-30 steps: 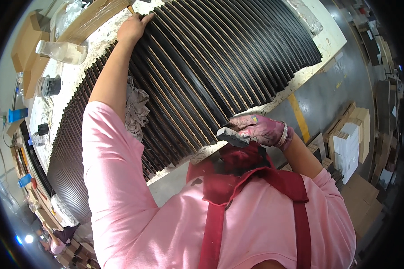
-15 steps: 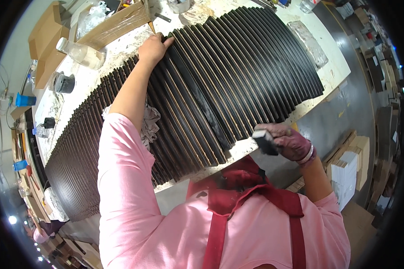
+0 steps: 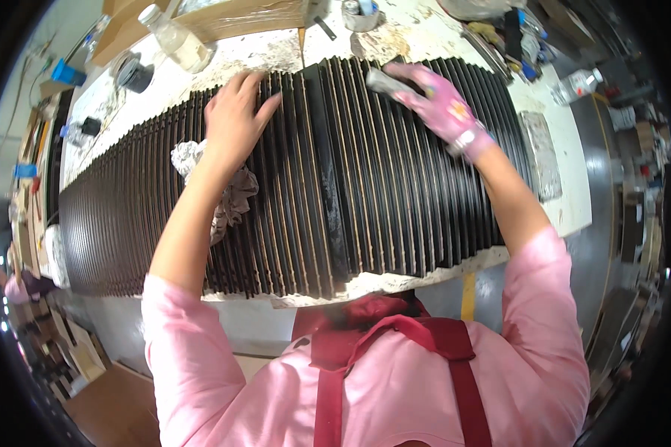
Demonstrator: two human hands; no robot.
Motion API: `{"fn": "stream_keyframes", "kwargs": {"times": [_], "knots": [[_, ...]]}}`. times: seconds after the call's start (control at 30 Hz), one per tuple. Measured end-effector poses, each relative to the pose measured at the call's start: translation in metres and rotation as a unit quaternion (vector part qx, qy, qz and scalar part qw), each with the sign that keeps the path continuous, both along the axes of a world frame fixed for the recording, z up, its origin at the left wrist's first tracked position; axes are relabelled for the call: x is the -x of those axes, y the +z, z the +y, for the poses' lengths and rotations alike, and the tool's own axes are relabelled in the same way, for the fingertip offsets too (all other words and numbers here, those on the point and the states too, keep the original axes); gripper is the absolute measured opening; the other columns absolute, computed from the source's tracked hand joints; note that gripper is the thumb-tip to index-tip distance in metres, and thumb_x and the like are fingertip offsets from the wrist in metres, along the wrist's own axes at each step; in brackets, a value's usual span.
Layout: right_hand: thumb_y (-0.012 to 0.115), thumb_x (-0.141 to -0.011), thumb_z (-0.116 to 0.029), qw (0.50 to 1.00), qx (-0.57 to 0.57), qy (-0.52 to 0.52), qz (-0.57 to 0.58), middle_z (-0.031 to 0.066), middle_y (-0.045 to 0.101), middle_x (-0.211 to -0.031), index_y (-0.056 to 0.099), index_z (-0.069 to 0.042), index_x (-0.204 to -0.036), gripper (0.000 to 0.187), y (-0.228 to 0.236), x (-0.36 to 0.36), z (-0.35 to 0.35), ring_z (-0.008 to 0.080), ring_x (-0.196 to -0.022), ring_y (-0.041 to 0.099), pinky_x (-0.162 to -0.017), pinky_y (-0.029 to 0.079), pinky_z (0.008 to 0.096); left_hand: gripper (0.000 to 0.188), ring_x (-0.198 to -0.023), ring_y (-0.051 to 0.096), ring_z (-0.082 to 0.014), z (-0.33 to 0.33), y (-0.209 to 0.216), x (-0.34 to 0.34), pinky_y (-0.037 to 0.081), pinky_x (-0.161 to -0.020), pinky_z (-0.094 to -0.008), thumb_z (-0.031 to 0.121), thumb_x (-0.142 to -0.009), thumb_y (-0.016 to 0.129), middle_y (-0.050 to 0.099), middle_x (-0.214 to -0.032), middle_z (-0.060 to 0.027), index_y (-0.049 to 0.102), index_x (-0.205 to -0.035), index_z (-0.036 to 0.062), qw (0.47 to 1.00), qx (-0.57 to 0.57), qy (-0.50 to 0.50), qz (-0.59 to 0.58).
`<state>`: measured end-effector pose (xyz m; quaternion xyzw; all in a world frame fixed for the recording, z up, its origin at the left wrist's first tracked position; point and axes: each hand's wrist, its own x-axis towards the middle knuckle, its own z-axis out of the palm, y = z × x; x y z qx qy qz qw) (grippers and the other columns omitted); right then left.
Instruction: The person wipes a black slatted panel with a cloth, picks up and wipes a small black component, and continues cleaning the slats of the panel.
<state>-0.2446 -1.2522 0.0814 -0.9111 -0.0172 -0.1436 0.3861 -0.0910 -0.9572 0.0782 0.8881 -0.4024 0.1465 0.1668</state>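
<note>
Long black slats with some light brown edges lie side by side across the table in front of me. Resting on the far part of them is my bare left hand, its fingers spread and nothing in it. A pink glove covers my right hand. It grips a small greyish block over the far ends of the slats, right of the middle. One wider dark strip runs among the others, with a scuffed, shiny patch. A crumpled pale rag lies on the slats beside my left forearm.
Beyond the slats, on the stained white table, stand a clear bottle, a dark pot and a cardboard box. Tools lie at the far right, near another bottle. A grey slab lies at the right.
My right hand has carried the block from the slats' near edge to their far ends. My left hand has moved slightly left and nearer, its fingers now spread. The view has shifted.
</note>
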Motion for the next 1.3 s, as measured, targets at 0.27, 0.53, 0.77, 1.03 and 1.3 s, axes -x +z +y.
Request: {"fn": "stream_keyframes", "kwargs": {"times": [0.27, 0.53, 0.77, 1.03, 1.3], "knots": [[0.060, -0.090, -0.024, 0.967, 0.247, 0.067, 0.021, 0.0102, 0.063, -0.116, 0.058, -0.016, -0.124, 0.035, -0.050, -0.145, -0.017, 0.0308, -0.103, 0.061, -0.092, 0.047, 0.0400, 0.063, -0.130, 0.037, -0.0403, 0.097, -0.014, 0.102, 0.036, -0.103, -0.0524, 0.041, -0.087, 0.064, 0.037, -0.145, -0.0155, 0.043, -0.140, 0.0151, 0.972, -0.083, 0.186, 0.114], [0.057, -0.092, -0.029, 0.944, 0.153, 0.227, 0.183, 0.0070, 0.066, -0.111, 0.062, -0.011, -0.120, 0.033, -0.011, -0.088, 0.012, 0.0212, -0.102, 0.063, -0.094, 0.048, 0.0366, 0.053, -0.124, 0.042, -0.0381, 0.097, -0.040, 0.101, 0.041, -0.095, -0.0512, 0.031, -0.086, 0.066, 0.044, -0.137, -0.0133, 0.048, -0.135, 0.0215, 0.965, -0.089, 0.239, 0.055], [0.053, -0.094, -0.025, 0.935, 0.319, 0.134, 0.076, 0.0105, 0.064, -0.100, 0.060, -0.013, -0.120, 0.029, -0.037, -0.085, 0.020, 0.0237, -0.086, 0.063, -0.083, 0.051, 0.0384, 0.046, -0.119, 0.047, -0.0365, 0.064, -0.025, 0.086, 0.040, -0.098, -0.0447, 0.019, -0.087, 0.064, 0.048, -0.133, -0.0148, 0.052, -0.131, 0.0137, 0.982, -0.041, 0.179, 0.041], [0.063, -0.085, -0.024, 0.932, 0.021, 0.360, -0.027, 0.0036, 0.065, -0.106, 0.061, -0.015, -0.114, 0.030, -0.051, 0.048, 0.063, 0.0154, -0.091, 0.064, -0.089, 0.048, 0.0350, 0.049, -0.127, 0.040, -0.0363, 0.070, -0.057, 0.093, 0.036, -0.101, -0.0488, 0.030, -0.092, 0.058, 0.041, -0.140, -0.0133, 0.045, -0.137, 0.0177, 0.979, -0.055, 0.196, 0.015], [0.055, -0.089, -0.027, 0.921, 0.259, 0.286, -0.049, 0.0016, 0.059, -0.094, 0.061, -0.013, -0.104, 0.022, -0.024, 0.080, 0.087, 0.0152, -0.083, 0.062, -0.084, 0.049, 0.0335, 0.049, -0.130, 0.038, -0.0345, 0.076, -0.069, 0.090, 0.035, -0.101, -0.0509, 0.034, -0.094, 0.056, 0.040, -0.142, -0.0108, 0.043, -0.140, 0.0228, 0.976, -0.056, 0.210, -0.005]]}}
